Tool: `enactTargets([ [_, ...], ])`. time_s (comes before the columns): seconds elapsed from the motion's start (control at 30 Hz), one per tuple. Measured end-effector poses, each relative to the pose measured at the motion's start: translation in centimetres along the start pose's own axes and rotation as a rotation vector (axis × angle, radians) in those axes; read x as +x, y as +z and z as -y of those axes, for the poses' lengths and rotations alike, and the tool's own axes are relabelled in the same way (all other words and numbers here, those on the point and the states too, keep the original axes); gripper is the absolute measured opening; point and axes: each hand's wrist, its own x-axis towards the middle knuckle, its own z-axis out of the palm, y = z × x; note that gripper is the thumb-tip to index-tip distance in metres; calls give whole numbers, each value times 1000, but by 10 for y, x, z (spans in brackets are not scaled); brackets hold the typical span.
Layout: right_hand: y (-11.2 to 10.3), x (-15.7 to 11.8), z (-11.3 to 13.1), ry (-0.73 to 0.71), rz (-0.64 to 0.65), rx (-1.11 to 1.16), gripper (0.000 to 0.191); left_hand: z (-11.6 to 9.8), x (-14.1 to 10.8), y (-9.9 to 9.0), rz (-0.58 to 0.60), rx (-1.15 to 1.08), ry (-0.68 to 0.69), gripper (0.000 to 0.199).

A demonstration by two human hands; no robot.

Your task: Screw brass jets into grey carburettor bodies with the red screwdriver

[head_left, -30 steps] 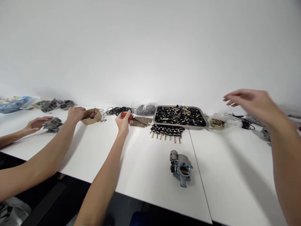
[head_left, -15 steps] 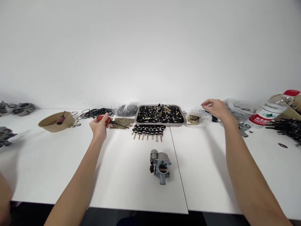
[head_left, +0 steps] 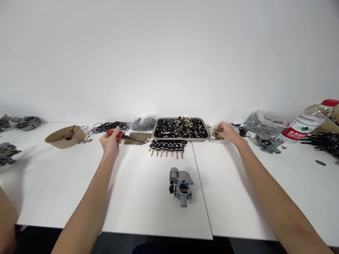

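Observation:
My left hand (head_left: 109, 143) is closed around the red handle of a screwdriver (head_left: 119, 134); its dark shaft points right, over a spread of small brass parts (head_left: 137, 137). On the right, my right hand (head_left: 228, 132) reaches down into a clear plastic bag (head_left: 221, 140) of flat brass-coloured pieces. Its fingers are bent together there, and what they pinch, if anything, is hidden. A grey metal carburetor (head_left: 181, 186) rests on the white table between my forearms, apart from both hands.
A metal tray (head_left: 182, 140) of black and brass fittings stands at the back, with a row of similar fittings (head_left: 167, 146) before it. Left are a cardboard bowl (head_left: 63, 143) and black rings (head_left: 108, 127). Another carburetor (head_left: 269, 143) and a bottle (head_left: 304, 125) stand right. Someone's arm (head_left: 6, 218) shows at left.
My right hand has moved left and down from above the table into the bag of brass-coloured pieces. My left hand keeps the screwdriver almost where it was.

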Motion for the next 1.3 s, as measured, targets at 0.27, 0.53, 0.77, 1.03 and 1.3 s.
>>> enactTargets([
  [0.27, 20, 1, -7, 51, -10, -51, 37, -2, -4, 3, -14, 30, 11, 35],
  [0.53, 14, 0, -17, 75, 23, 40, 32, 0, -6, 2, -2, 69, 19, 35],
  [0.77, -9, 2, 6, 86, -32, 108, 35, 1, -5, 1, 9, 83, 22, 37],
  [1.03, -46, -6, 85, -114, 173, 314, 29, -1, -3, -2, 15, 26, 4, 36],
  [1.3, -66, -38, 171, -277, 538, 415, 17, 0, -1, -5, 22, -2, -1, 33],
])
